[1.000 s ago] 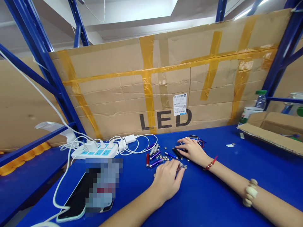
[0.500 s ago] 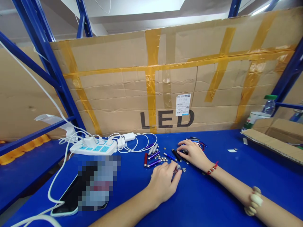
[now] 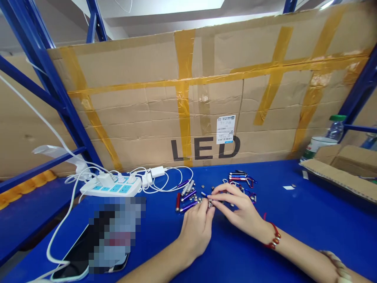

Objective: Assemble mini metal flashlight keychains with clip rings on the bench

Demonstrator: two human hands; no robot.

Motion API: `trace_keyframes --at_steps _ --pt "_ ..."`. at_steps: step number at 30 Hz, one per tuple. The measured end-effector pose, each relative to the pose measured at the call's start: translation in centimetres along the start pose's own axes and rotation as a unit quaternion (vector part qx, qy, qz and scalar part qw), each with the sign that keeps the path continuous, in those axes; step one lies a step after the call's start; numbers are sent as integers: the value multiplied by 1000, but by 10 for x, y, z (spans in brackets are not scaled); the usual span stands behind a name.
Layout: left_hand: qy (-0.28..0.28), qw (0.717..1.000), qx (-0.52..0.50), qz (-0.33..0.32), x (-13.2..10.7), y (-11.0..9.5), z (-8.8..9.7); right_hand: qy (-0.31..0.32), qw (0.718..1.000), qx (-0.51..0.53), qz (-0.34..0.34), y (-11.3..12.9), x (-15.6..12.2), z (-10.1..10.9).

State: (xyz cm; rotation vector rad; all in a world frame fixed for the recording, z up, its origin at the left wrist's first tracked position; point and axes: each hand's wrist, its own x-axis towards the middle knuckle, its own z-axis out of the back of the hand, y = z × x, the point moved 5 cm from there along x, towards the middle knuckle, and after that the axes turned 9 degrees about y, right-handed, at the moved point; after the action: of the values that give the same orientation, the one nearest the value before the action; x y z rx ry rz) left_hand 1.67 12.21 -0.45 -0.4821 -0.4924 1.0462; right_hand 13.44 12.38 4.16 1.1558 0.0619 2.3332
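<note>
My left hand (image 3: 196, 228) and my right hand (image 3: 237, 206) meet over the blue table (image 3: 294, 220), fingertips pinched together on a small silver metal piece (image 3: 210, 203). Just beyond them lies a scatter of small keychain flashlights (image 3: 188, 196) in purple, red and silver, with several round button cells (image 3: 203, 185) among them. More flashlights with clips (image 3: 241, 179) lie behind my right hand. A red bead bracelet (image 3: 273, 237) circles my right wrist.
A white power strip (image 3: 110, 189) with plugged chargers and white cables (image 3: 165, 181) sits at the left. A phone (image 3: 82, 255) lies near the front left. A taped cardboard sheet marked LED (image 3: 206, 102) stands behind. An open cardboard box (image 3: 341, 167) and a bottle (image 3: 334, 127) stand right.
My right hand has left the flashlights at the back and come toward me to meet my left hand. Both now pinch the small piece that my left hand held.
</note>
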Motion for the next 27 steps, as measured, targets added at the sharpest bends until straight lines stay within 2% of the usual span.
trace_keyframes --at_steps 11,16,18,21,24,27 --pt "-15 1000 -18 -19 -1 -2 4 36 998 9 47 2 -1 1" --pt "-31 999 8 -24 -3 -6 7 74 997 -39 3 -1 5 11" --pt "-41 998 26 -34 -3 -9 7 111 989 -98 -13 -6 7 13" --pt "-42 997 58 -42 -3 -11 7 211 965 -157 -4 -15 5 10" --pt "-49 996 75 -27 -2 -12 8 295 941 -163 -9 -23 0 4" --pt "-53 995 81 -12 -1 -11 9 341 925 -163 -34 -26 -2 -1"
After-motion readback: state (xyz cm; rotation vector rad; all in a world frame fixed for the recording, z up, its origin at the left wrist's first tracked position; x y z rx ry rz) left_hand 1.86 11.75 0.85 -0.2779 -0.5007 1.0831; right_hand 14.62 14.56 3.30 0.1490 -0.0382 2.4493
